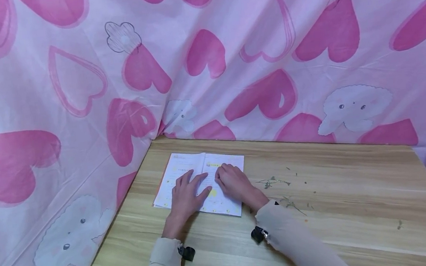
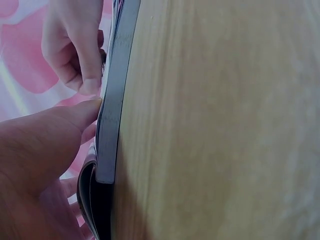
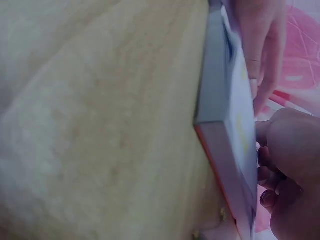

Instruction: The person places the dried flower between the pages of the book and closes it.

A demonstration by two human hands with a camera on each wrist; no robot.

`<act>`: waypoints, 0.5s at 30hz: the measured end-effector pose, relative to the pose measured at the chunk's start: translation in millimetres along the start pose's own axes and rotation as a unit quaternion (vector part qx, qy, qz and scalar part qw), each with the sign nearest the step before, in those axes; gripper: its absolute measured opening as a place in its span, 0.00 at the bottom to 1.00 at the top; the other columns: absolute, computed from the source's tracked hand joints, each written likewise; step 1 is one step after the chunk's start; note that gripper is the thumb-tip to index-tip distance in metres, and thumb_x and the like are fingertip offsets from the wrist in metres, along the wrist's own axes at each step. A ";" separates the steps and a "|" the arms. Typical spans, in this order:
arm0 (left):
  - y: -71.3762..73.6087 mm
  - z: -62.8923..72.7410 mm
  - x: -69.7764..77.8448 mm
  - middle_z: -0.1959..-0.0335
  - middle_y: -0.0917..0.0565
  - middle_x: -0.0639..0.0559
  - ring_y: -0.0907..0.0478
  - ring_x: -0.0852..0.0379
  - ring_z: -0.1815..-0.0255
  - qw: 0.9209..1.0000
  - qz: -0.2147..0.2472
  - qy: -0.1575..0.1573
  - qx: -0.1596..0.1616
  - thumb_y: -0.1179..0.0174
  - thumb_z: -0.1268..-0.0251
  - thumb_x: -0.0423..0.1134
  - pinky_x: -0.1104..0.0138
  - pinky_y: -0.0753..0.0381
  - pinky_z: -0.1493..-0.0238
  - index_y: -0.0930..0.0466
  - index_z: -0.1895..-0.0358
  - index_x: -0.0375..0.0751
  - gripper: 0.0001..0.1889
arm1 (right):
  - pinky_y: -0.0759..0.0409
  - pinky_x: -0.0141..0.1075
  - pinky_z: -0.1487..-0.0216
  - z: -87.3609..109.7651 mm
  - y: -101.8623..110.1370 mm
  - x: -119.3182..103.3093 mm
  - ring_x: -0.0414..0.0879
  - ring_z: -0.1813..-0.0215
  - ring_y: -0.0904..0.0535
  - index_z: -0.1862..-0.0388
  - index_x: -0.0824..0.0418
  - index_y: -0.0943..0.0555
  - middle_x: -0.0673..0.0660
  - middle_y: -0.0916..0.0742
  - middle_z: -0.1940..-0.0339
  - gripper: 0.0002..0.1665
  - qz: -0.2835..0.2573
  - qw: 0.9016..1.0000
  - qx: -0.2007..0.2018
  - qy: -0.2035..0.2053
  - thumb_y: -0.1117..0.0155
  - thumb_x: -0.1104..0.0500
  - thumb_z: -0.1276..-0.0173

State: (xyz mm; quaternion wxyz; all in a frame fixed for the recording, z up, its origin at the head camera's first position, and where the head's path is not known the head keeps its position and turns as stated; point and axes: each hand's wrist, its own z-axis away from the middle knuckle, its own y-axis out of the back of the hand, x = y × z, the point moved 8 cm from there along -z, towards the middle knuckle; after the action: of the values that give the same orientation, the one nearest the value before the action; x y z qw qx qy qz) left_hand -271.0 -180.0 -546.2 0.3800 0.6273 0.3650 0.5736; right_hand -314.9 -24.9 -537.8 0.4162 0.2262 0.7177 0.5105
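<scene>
An open book [image 1: 225, 206] with white, yellow-decorated pages lies near the table's far left corner. My left hand [image 1: 186, 195] rests on it with spread fingers, across the left page and the fold. In the left wrist view its thumb [image 2: 82, 112] touches the page edge. Over the right page, my right hand [image 1: 235, 182] has its fingers curled, the fingertips right at the paper. A small dark plant bit [image 2: 103, 56] shows under those fingertips in the left wrist view, mostly hidden by them. The book's thick page block [image 3: 212, 80] shows in the right wrist view.
Thin green plant sprigs [image 1: 273, 181] lie on the wooden table [image 1: 357, 192] right of the book, with another sprig [image 1: 293, 205] closer to the right sleeve. Several tiny leaf bits are scattered farther right. A pink heart-patterned cloth [image 1: 201, 91] hangs along the table's back and left.
</scene>
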 end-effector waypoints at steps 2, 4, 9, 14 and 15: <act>0.1 -0.1 1.2 0.14 0.36 0.43 0.41 0.34 0.16 1.000 0.002 -0.001 0.001 0.36 0.24 0.63 0.33 0.32 0.25 0.22 0.25 0.67 0.28 | 0.19 0.44 0.44 0.6 -1.0 0.0 0.47 0.53 0.21 0.50 0.59 0.15 0.52 0.16 0.56 0.08 -0.001 1.000 0.000 -0.002 0.39 0.57 0.16; -0.5 -0.5 1.3 0.14 0.36 0.43 0.41 0.34 0.16 1.000 0.002 -0.002 0.001 0.37 0.24 0.64 0.33 0.32 0.25 0.22 0.25 0.67 0.28 | 0.19 0.44 0.44 1.6 -1.0 0.3 0.47 0.53 0.21 0.50 0.58 0.15 0.52 0.16 0.56 0.08 -0.004 1.000 0.001 -0.004 0.39 0.56 0.16; -0.9 -0.1 -0.2 0.14 0.36 0.44 0.41 0.34 0.16 1.000 0.001 -0.001 0.002 0.36 0.24 0.64 0.33 0.32 0.26 0.22 0.25 0.66 0.28 | 0.19 0.43 0.43 3.4 1.3 4.1 0.46 0.52 0.22 0.47 0.58 0.16 0.52 0.16 0.53 0.09 -0.032 0.999 0.004 -0.008 0.39 0.55 0.15; -0.2 0.4 -0.5 0.14 0.36 0.43 0.41 0.35 0.16 1.000 0.002 -0.001 0.002 0.36 0.24 0.63 0.32 0.32 0.26 0.22 0.25 0.66 0.28 | 0.19 0.42 0.43 5.7 12.0 17.3 0.44 0.52 0.22 0.46 0.56 0.17 0.50 0.17 0.50 0.08 -0.067 0.997 0.027 -0.012 0.41 0.55 0.14; 0.0 0.6 0.0 0.14 0.36 0.43 0.41 0.34 0.16 1.000 0.004 -0.001 0.001 0.36 0.24 0.63 0.32 0.32 0.26 0.22 0.24 0.66 0.28 | 0.19 0.41 0.43 6.6 14.5 21.5 0.44 0.51 0.22 0.46 0.55 0.18 0.50 0.17 0.50 0.08 -0.070 0.997 0.031 -0.017 0.41 0.55 0.14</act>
State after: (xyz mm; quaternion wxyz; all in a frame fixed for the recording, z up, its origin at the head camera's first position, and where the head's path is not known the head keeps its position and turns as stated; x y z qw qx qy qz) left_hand -270.4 -180.0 -546.3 0.3775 0.6299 0.3630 0.5736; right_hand -322.8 0.3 -533.2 0.4558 0.1960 0.7401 0.4540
